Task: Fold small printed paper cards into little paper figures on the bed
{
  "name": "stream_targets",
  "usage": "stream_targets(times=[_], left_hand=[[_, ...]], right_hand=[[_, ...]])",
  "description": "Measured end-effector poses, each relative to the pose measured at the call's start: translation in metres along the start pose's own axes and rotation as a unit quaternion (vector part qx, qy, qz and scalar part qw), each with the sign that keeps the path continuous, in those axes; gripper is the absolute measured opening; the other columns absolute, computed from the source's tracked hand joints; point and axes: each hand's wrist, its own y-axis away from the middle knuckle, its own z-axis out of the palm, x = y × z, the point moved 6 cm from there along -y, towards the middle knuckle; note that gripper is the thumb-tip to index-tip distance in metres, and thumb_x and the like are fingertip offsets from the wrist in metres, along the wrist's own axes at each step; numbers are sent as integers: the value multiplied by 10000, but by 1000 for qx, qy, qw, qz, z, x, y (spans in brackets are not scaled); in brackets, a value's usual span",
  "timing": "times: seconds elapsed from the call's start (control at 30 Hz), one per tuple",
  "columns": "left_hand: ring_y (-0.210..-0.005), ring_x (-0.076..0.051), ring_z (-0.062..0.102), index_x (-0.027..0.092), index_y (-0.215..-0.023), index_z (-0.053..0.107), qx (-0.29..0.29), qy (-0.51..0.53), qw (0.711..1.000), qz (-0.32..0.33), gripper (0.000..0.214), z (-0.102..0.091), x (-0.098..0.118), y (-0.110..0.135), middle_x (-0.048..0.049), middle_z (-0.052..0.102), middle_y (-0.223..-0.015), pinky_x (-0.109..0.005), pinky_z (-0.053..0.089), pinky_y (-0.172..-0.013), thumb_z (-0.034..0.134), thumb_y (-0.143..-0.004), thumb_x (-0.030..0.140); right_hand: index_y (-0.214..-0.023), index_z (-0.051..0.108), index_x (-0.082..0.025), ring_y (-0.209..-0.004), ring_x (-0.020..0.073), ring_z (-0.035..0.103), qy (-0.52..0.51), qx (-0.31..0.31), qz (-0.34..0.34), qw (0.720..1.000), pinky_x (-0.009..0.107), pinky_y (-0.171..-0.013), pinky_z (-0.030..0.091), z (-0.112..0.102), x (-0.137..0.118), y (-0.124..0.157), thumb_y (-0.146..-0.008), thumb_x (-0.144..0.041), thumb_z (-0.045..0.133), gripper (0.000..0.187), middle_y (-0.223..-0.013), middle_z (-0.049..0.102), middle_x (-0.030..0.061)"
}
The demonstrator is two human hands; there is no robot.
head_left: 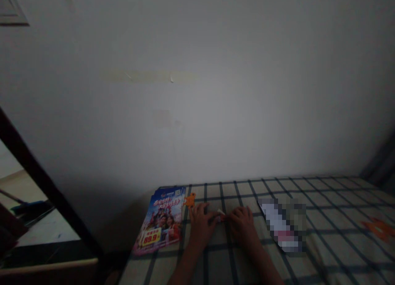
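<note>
Both my hands rest on a checked cloth [324,235] low in the view, close to the wall. My left hand [201,224] and my right hand [242,224] meet at a small red and white object [221,216], which they pinch between their fingertips. The object is too small and dim to name. A small orange shape [189,200] lies just beyond my left hand.
A colourful leaflet [163,224] lies at the cloth's left edge. A blurred-out flat item [282,227] lies right of my right hand, another orange shape [380,228] at far right. A bare wall stands behind; a dark diagonal bar [46,186] crosses the left.
</note>
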Motion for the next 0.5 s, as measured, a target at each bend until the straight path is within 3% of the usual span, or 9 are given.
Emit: stream_targets(times=[0.5], left_hand=[[-1276,-318,417,442,-1044,759,-2,-35,999,-8,192,1,1,2,-34,576,-1334,-565,291,-1125,633,-899,447]], right_hand=[[-1038,710,-404,-1065,248,533,-14,-20,1,1000,602,-1119,213,1,0,0,-873,-209,609,274,-953,655,15]])
